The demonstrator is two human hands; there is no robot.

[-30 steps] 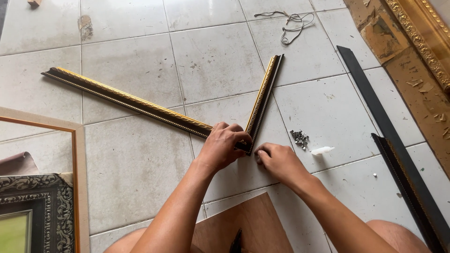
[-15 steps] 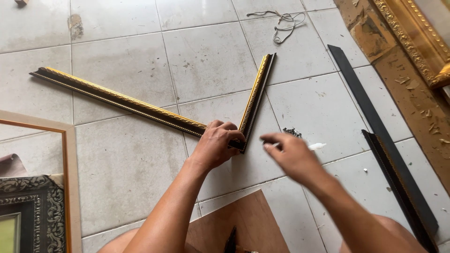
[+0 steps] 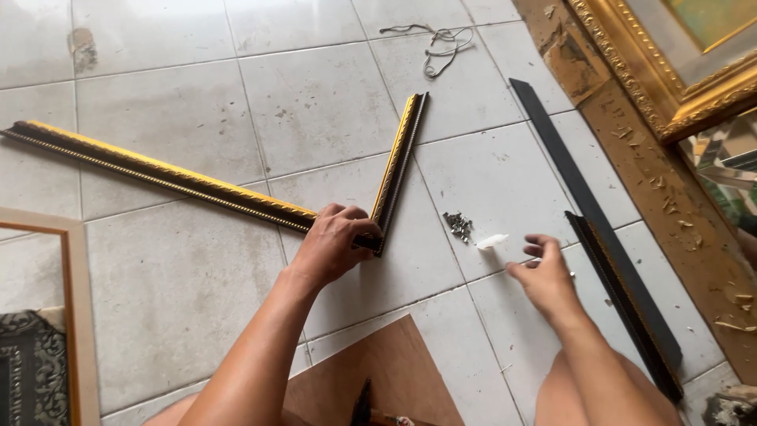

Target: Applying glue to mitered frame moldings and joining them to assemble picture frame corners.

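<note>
Two gold-and-black frame mouldings lie on the tiled floor and meet in a V corner: a long one (image 3: 150,170) running to the left and a shorter one (image 3: 400,162) running up. My left hand (image 3: 335,243) presses down on the corner joint where they meet. My right hand (image 3: 544,272) hovers over the floor to the right, fingers loosely curled, close to a small white scrap (image 3: 490,241) and a little pile of metal fasteners (image 3: 458,226). Whether it pinches anything small I cannot tell.
Dark moulding strips (image 3: 603,237) lie along the right. An ornate gold frame (image 3: 670,71) leans at top right. A wooden framed piece (image 3: 55,315) sits at left, a brown board (image 3: 378,379) near my legs, a tangle of cord (image 3: 438,43) at the top.
My right hand left the corner joint and moved right, toward the white scrap and the fasteners. My left hand stayed on the joint. The camera view shifted slightly.
</note>
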